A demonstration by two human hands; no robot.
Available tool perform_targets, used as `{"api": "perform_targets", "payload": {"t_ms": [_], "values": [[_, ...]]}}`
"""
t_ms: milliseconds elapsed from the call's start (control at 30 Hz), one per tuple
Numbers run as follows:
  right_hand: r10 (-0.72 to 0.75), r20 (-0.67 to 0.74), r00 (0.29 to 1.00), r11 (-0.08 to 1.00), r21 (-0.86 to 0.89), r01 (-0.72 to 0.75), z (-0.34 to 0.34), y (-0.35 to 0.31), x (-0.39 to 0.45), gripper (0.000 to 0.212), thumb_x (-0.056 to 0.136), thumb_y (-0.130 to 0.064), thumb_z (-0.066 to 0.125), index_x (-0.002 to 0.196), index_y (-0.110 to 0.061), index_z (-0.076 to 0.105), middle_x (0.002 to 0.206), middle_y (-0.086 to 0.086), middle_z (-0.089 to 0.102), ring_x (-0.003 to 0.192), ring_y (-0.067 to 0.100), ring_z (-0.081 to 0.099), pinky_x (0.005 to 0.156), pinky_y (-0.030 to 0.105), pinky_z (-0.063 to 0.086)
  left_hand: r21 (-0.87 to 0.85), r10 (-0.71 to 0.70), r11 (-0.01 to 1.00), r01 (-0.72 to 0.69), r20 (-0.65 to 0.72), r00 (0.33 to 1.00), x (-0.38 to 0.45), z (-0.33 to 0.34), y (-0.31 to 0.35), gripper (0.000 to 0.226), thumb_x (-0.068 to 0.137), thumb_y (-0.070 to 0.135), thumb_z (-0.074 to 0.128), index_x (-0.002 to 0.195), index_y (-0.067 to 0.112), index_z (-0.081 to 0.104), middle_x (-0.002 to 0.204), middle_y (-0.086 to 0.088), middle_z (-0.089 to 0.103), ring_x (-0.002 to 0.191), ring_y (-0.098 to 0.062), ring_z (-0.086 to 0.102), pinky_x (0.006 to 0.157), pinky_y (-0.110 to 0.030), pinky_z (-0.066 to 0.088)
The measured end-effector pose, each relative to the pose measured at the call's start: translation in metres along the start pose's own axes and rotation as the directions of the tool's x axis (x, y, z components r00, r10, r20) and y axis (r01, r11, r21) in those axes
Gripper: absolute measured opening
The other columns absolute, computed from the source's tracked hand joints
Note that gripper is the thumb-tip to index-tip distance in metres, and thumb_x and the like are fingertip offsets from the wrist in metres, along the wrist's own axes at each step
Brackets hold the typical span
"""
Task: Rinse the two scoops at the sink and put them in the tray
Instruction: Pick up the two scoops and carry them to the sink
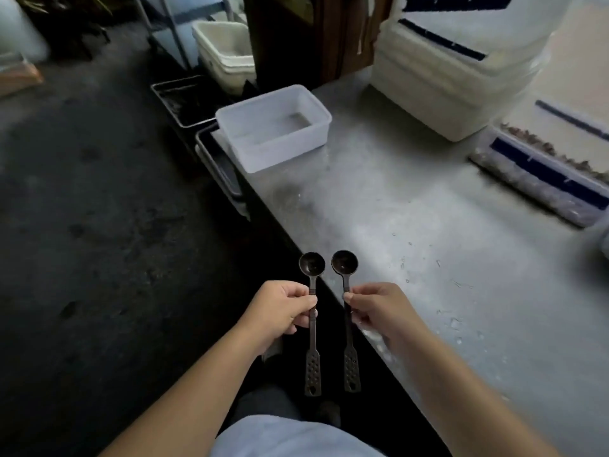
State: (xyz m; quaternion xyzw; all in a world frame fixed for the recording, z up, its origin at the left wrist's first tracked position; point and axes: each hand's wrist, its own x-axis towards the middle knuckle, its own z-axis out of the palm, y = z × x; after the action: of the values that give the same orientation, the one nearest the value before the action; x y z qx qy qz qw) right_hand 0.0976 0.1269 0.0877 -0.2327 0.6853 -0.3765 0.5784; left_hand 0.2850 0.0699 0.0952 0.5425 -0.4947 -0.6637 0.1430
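I hold two dark long-handled scoops side by side, bowls pointing away from me. My left hand (283,308) pinches the stem of the left scoop (311,263). My right hand (379,308) pinches the stem of the right scoop (344,261). Both scoops hang over the near left edge of the metal counter (412,225), and their perforated handle ends point toward my body. A translucent white plastic tray (253,153) sits farther along the counter at its left edge. No sink shows in view.
Stacked white lidded bins (445,84) stand at the back of the counter. A clear box with a blue strip (543,179) lies at right. Metal trays (184,100) and white tubs (227,51) sit left of the counter. Dark floor (99,225) fills the left.
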Motion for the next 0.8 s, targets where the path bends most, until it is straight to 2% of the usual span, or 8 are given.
{"api": "perform_targets", "payload": {"t_ms": [167,267,400,500,633,800], "values": [[-0.034,0.231,0.972,0.987,-0.145,0.069,0.085,-0.023,0.000,0.022,0.083,-0.011,0.071,0.062,-0.018,0.073,0.053,-0.001,0.058,0.045,0.009,0.055,0.041,0.017,0.037,-0.137,-0.001,0.990,-0.024,-0.180,0.984,-0.046,-0.067,-0.026,0.016,0.086,0.018,0.065,0.072,0.016,0.072,0.066,0.000,0.071,0.056,-0.008,0.065,0.040,-0.016,0.037],[-0.025,0.353,0.935,0.968,-0.226,0.111,0.142,-0.037,0.001,0.021,0.083,-0.010,0.071,0.063,-0.017,0.074,0.054,0.001,0.057,0.045,0.009,0.055,0.042,0.017,0.037,-0.206,-0.027,0.978,-0.038,-0.307,0.951,-0.070,-0.113,-0.042,0.013,0.086,0.017,0.065,0.080,0.007,0.071,0.065,0.000,0.073,0.057,-0.009,0.067,0.040,-0.016,0.038],[0.002,0.474,0.880,0.929,-0.327,0.174,0.229,-0.057,0.004,0.023,0.083,-0.008,0.071,0.061,-0.016,0.074,0.051,0.001,0.058,0.045,0.010,0.054,0.041,0.018,0.038,-0.278,-0.071,0.958,-0.071,-0.469,0.880,-0.102,-0.180,-0.065,0.015,0.086,0.016,0.065,0.085,0.002,0.069,0.064,0.001,0.073,0.056,-0.010,0.067,0.040,-0.016,0.038],[0.018,0.544,0.839,0.894,-0.385,0.230,0.305,-0.070,0.002,0.019,0.082,-0.009,0.072,0.064,-0.014,0.074,0.052,0.002,0.060,0.046,0.009,0.056,0.042,0.019,0.041,-0.325,-0.101,0.940,-0.106,-0.560,0.822,-0.128,-0.237,-0.083,0.012,0.086,0.017,0.065,0.084,0.006,0.070,0.063,0.001,0.073,0.054,-0.009,0.066,0.040,-0.016,0.037],[0.028,0.635,0.772,0.852,-0.419,0.314,0.413,-0.078,-0.007,0.023,0.081,-0.009,0.073,0.061,-0.019,0.075,0.051,0.001,0.059,0.043,0.009,0.056,0.041,0.018,0.040,-0.391,-0.145,0.906,-0.162,-0.646,0.750,-0.166,-0.317,-0.108,0.010,0.088,0.014,0.064,0.078,0.014,0.066,0.059,0.003,0.071,0.050,-0.007,0.064,0.038,-0.016,0.035],[0.079,0.727,0.682,0.821,-0.435,0.369,0.536,-0.080,-0.024,0.022,0.082,-0.007,0.071,0.063,-0.018,0.076,0.051,0.002,0.061,0.043,0.010,0.055,0.043,0.018,0.039,-0.431,-0.198,0.879,-0.203,-0.718,0.667,-0.216,-0.409,-0.136,0.009,0.088,0.015,0.065,0.079,0.011,0.066,0.062,0.002,0.073,0.053,-0.009,0.065,0.040,-0.017,0.034]]}}
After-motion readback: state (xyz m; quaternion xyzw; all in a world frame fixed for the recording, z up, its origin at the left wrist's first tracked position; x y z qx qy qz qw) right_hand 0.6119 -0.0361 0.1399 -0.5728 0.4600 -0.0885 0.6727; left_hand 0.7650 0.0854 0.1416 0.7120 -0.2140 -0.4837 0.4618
